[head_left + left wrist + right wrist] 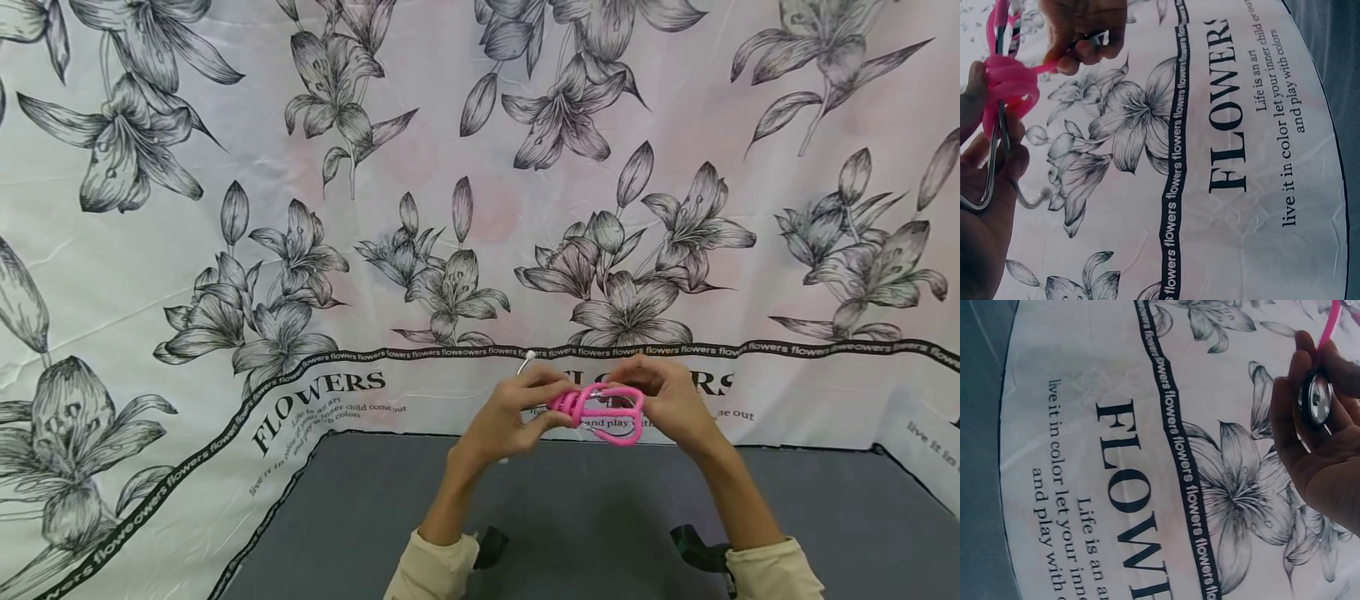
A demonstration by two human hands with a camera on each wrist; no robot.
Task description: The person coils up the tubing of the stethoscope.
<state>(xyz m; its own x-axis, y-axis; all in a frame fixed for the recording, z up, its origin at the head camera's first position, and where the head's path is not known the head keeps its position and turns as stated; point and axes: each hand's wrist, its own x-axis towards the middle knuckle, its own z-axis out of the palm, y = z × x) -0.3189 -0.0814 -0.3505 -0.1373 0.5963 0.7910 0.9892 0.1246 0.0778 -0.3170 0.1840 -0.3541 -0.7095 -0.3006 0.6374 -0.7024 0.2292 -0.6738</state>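
Observation:
A pink stethoscope [633,417] is held up between both hands, its tubing looped in a bundle. My left hand [506,421] pinches the wrapped coils [1013,84] between thumb and fingers. Bent metal ear tubes [990,165] stick out of the coils by that hand, and one white ear tip [531,356] shows above it. My right hand [675,404] grips the tubing's other end, its fingers curled about the round metal chest piece [1319,400]. From the coils a stretch of pink tube runs to the right fingers in the left wrist view.
Beneath the hands lies a dark grey tabletop [360,517]. Behind it hangs a white cloth [435,392] printed with lilies and lettering, with a black printed band along it. Dark straps [491,547] sit at both wrists by the cream sleeves [435,567].

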